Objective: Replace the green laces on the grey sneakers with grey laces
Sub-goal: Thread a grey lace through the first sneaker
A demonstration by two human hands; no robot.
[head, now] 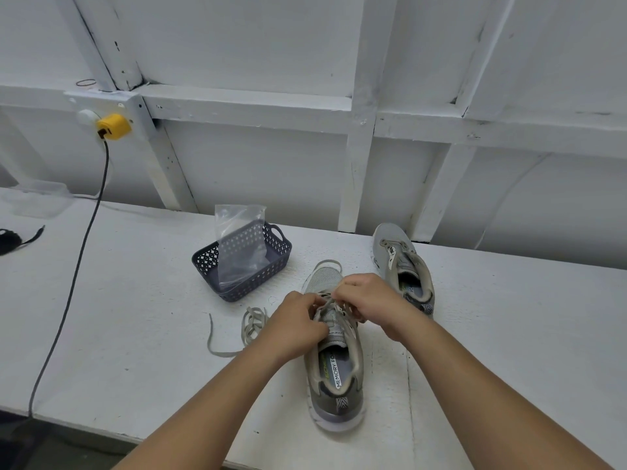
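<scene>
I'm looking down on a white painted table (135, 300) pushed against a white wall (271, 45) braced with white timber framing; a yellow plug (113, 126) sits in a socket on the frame and its dark cable (73, 283) trails across the table and over the near edge. The near sneaker (334, 364) stands upright in front of me, its long axis running away from me, toe toward the wall, heel toward me. My left hand (295, 325) and right hand (371, 303) are both curled over its eyelets, pinching the grey lace (336, 308). The second sneaker (403, 266) stands just beyond on the right, toe also toward the wall. A loose lace (249, 329) lies left of the shoe, near a dark basket (271, 276) holding a clear plastic bag (239, 245).
</scene>
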